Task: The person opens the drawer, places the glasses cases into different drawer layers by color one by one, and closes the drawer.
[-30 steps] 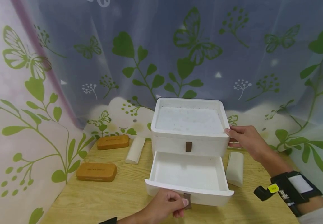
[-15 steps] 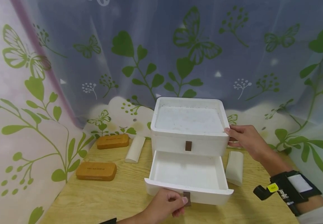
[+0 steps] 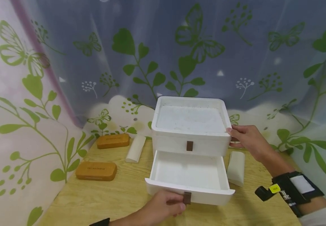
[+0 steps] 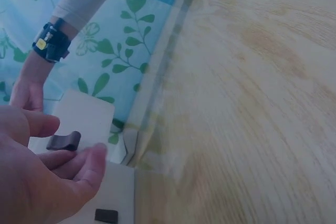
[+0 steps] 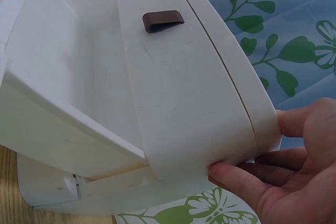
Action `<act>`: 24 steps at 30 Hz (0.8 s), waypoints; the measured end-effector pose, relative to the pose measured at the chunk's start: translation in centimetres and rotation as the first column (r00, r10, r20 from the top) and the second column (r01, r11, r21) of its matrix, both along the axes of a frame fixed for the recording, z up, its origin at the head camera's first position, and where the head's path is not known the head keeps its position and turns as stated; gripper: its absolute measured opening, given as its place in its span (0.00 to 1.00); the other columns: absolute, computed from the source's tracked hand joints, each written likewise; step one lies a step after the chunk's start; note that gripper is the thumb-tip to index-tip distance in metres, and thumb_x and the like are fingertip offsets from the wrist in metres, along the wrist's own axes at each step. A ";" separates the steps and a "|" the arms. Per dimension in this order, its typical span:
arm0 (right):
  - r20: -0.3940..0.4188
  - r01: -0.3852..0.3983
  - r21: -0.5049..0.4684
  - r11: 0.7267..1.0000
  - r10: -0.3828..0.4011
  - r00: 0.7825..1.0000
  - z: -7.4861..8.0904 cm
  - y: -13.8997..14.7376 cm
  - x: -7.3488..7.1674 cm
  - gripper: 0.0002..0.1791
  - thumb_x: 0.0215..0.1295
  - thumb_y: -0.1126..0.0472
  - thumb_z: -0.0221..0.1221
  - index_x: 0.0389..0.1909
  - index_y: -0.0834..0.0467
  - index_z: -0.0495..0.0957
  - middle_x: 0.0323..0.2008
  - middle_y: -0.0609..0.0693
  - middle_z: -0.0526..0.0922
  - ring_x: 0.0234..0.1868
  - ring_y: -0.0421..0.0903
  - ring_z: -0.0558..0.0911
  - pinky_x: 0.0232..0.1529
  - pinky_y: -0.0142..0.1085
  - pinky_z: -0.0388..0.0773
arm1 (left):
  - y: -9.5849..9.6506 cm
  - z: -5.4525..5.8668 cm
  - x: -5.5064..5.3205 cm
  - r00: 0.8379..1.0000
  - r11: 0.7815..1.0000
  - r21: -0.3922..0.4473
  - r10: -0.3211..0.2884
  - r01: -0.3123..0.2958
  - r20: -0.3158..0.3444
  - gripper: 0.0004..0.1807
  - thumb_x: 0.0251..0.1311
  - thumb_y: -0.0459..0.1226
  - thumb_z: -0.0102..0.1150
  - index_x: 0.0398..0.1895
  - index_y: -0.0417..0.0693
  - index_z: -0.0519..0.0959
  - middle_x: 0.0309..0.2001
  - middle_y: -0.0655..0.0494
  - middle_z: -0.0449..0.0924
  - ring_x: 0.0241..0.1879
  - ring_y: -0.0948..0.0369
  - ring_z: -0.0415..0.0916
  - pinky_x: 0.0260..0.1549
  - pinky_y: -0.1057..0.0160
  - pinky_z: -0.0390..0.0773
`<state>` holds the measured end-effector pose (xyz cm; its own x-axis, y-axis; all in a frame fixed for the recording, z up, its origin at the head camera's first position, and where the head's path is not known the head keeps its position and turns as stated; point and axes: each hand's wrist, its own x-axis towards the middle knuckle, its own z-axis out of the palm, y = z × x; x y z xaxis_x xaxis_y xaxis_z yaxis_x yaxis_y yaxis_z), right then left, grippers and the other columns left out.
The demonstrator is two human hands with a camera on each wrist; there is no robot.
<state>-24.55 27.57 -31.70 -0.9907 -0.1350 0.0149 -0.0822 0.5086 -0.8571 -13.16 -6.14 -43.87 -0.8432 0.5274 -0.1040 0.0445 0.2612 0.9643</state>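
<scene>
A white two-drawer storage box [image 3: 191, 119] stands on the wooden table, its lower drawer [image 3: 189, 171] pulled out and bare inside. The upper drawer [image 5: 184, 77] is pushed in. My left hand [image 3: 163, 207] is at the lower drawer's brown pull tab [image 3: 187, 198]. In the left wrist view, thumb and fingers stand apart around the tab [image 4: 64, 141], with no pinch visible. At the box's right front corner, my right hand [image 3: 248, 141] holds the side. Its thumb and fingers span the corner in the right wrist view [image 5: 294, 161].
Two orange-brown cases [image 3: 113, 141] [image 3: 96, 171] lie left on the table [image 3: 117, 201]. A cream case [image 3: 136, 149] lies beside them, and another cream case [image 3: 236, 168] sits right of the box. Patterned curtain [image 3: 140, 62] hangs close behind and at both sides.
My left thumb has come off the tab and moved down and left, the fingers loosening. The right hand keeps its hold, and the drawer stays pulled out. The head view shifts slightly.
</scene>
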 end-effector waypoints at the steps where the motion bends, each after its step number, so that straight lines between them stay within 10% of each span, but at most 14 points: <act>1: 0.002 -0.002 -0.003 1.000 0.002 1.000 0.0 0.0 0.0 0.39 0.81 0.47 0.52 0.78 0.70 0.57 0.73 0.74 0.66 0.67 0.66 0.78 0.57 0.44 0.84 | -0.2 0.1 0.0 1.000 1.000 -0.024 -0.006 0.006 -0.011 0.17 0.67 0.40 0.65 0.53 0.37 0.86 0.47 0.45 0.90 0.46 0.60 0.83 0.45 0.64 0.85; 5: 0.013 0.001 -0.010 1.000 -0.001 1.000 0.1 -0.1 -0.1 0.39 0.81 0.47 0.53 0.78 0.69 0.57 0.73 0.72 0.66 0.65 0.59 0.81 0.57 0.44 0.84 | -1.1 0.8 -0.2 0.999 0.998 -0.057 -0.029 0.027 -0.034 0.20 0.69 0.44 0.64 0.57 0.43 0.85 0.57 0.50 0.87 0.61 0.54 0.79 0.60 0.54 0.83; 24: 0.013 0.009 0.019 1.000 -0.010 1.000 0.1 0.0 0.0 0.40 0.81 0.46 0.51 0.78 0.71 0.56 0.74 0.74 0.65 0.69 0.69 0.76 0.57 0.44 0.83 | -4.4 6.2 -0.1 0.993 0.998 -0.053 -0.034 0.028 -0.112 0.20 0.74 0.47 0.59 0.62 0.47 0.82 0.59 0.52 0.86 0.57 0.59 0.84 0.53 0.66 0.85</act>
<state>-24.54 27.57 -31.60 -0.9921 -0.1257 -0.0001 -0.0666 0.5254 -0.8482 -13.30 -10.55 -37.63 -0.8346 0.5497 -0.0364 0.1612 0.3068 0.9380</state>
